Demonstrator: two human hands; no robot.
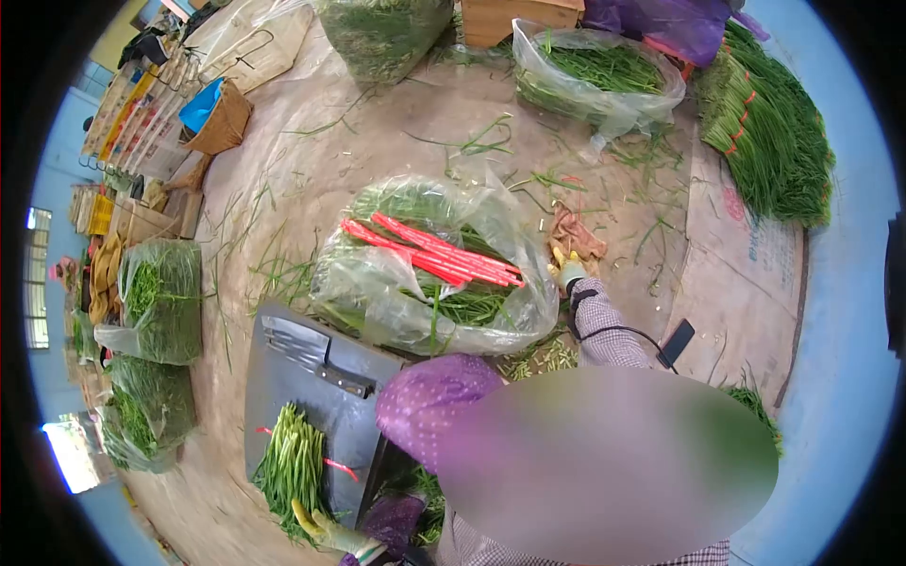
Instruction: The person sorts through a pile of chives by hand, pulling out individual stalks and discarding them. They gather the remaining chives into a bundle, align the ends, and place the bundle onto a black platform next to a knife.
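Observation:
My left hand [335, 536], in a light glove with yellow fingertips, lies at the leafy end of a bundle of garlic chives [291, 457]. Its fingers are apart, one pointing up beside the leaves. Red ties [341, 469] stick out from the bundle, which rests on a dark grey tray [373, 354]. Farther up the tray is a broad knife [344, 379] with a black handle. My right hand [568, 270], gloved alike, reaches forward with fingers spread at the near edge of a crumpled brown cloth [578, 231] on the floor.
Red strips [434, 253] lie across an open plastic bag [354, 283] of greens ahead. Another bag of greens [604, 71] stands farther off. Tied chives [764, 141] are stacked at the right wall. Packed bags [160, 292] line the left. A dark rectangular device [678, 341] hangs by my right sleeve.

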